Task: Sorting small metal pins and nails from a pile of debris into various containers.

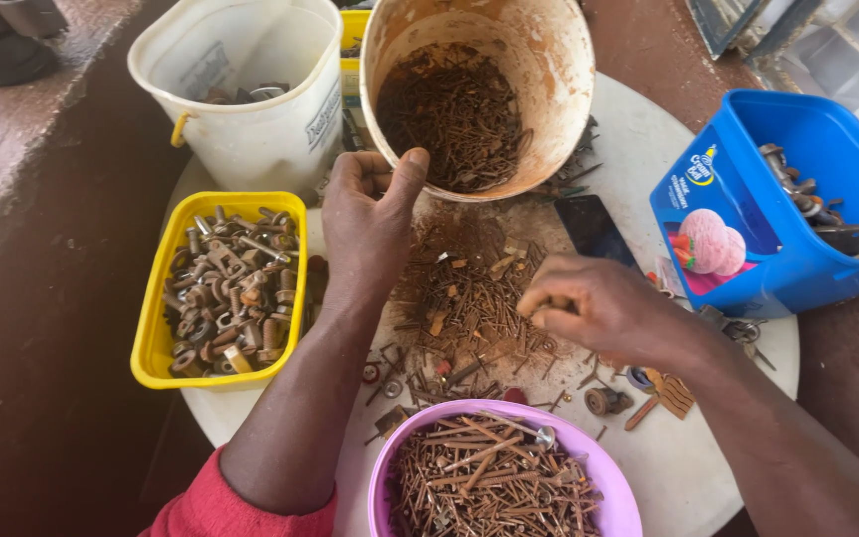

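**Two hands over a heap of rusty nails, five containers around it**

One loose heap of rusty nails (469, 298) lies in the middle of the round white desk (688, 467), just below the tipped bucket; they are too many and too tangled to count. The right hand (599, 308), at centre right of the frame, rests on the edge of this heap with its fingers curled shut into a pinch; something small seems caught at the fingertips, but what it is cannot be made out. The forearm runs off to the lower right corner.

The left hand (370, 219), at centre left, reaches upward in the frame. Its thumb is hooked over the rim of one rust-stained bucket (549, 70), and the fingers grip that rim from outside, holding the bucket tilted so its mouth faces the camera. A mass of rusty nails sits inside. The left forearm runs to the lower left, ending in a red sleeve (201, 502).

At the bottom centre stands one pink bowl (608, 487), filled with longer rusty nails. At the left edge of the desk sits one yellow tray (151, 328) holding rusted bolts, nuts and brackets. In the upper left stands one white bucket (251, 129) with a few metal pieces inside. At the right sits one blue tub (797, 259), tilted, with some dark metal parts in it. A few stray washers and small fittings lie scattered between the heap and the bowl.
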